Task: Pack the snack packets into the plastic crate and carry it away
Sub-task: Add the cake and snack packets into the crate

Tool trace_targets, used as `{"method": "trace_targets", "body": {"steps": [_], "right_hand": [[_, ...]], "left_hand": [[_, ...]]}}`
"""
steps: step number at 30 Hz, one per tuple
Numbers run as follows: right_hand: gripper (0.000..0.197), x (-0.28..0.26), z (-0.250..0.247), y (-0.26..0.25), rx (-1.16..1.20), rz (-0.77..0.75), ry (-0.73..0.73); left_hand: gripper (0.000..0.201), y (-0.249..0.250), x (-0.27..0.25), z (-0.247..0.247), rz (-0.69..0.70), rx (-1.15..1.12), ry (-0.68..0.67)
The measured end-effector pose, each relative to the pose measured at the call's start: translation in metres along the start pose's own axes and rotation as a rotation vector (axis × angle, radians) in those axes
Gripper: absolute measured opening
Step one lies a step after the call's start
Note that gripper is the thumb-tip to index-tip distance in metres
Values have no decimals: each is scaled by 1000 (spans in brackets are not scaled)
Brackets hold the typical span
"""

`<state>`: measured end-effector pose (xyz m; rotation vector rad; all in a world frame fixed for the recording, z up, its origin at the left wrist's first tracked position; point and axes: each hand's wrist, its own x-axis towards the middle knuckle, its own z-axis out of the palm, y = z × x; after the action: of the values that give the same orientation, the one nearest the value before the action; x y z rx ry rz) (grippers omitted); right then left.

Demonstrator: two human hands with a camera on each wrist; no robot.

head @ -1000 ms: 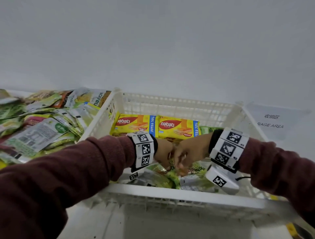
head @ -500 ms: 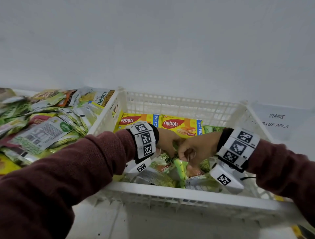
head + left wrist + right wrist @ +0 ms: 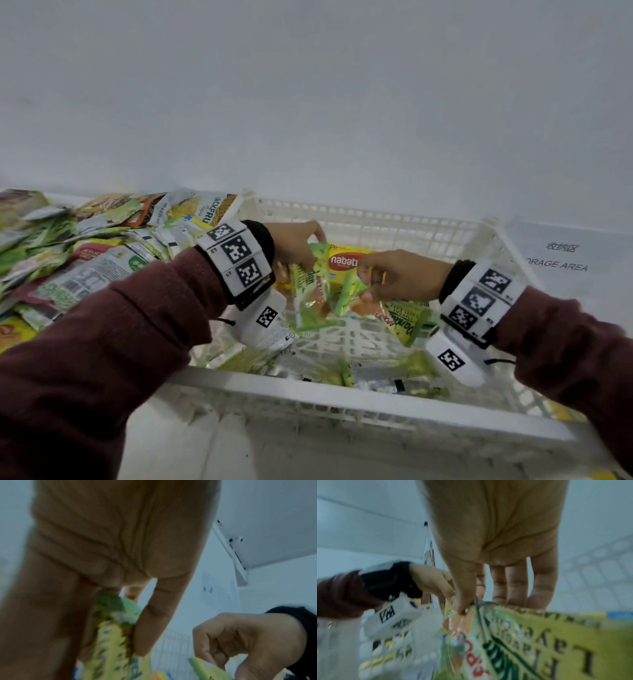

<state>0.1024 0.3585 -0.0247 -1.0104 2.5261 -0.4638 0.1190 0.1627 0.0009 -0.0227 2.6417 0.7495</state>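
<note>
A white plastic crate (image 3: 359, 394) stands in front of me with snack packets on its floor. My left hand (image 3: 298, 246) pinches the top of a green snack packet (image 3: 310, 291) that hangs above the crate floor; in the left wrist view the green snack packet (image 3: 111, 635) sits between thumb and fingers. My right hand (image 3: 394, 277) pinches another green and yellow packet (image 3: 400, 318) by its top edge; the right wrist view shows that packet (image 3: 530, 642) hanging below the fingers. Yellow Nabati wafer packs (image 3: 346, 263) stand against the crate's far wall.
A heap of loose snack packets (image 3: 78, 260) lies on the surface left of the crate. A paper sign (image 3: 565, 257) marked as a storage area lies to the right. A plain white wall rises behind. More packets (image 3: 376, 373) line the crate's near side.
Both hands have risen from the crate floor and moved apart, each lifting a green packet. The left hand went up and left, the right hand to the right.
</note>
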Motion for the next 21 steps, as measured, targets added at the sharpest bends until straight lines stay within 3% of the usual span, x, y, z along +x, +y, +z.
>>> {"method": "trace_targets", "body": {"steps": [1,5,7,10,11,13,16,21], "right_hand": [[12,3,6,-1,-63,13,-27],[40,11,20,3,-305,58,-132],[44,10,20,4,-331,56,-138],[40,10,23,5,-382,31,-163],[39,10,26,4,-406,31,-174],[43,10,33,3,-449,42,-184],[49,10,41,3,-471,62,-179],[53,12,47,3,-502,51,-165]], "left_hand": [[49,-2,-1,2,-24,104,-16],[27,-12,1,13,-114,684,-55],[29,-16,0,16,-171,824,-45],[46,-19,-2,19,-79,859,70],[52,-19,0,21,-3,832,50],[56,-17,2,29,107,761,-119],[56,-19,6,44,133,742,-284],[61,-28,6,57,122,796,-276]]}}
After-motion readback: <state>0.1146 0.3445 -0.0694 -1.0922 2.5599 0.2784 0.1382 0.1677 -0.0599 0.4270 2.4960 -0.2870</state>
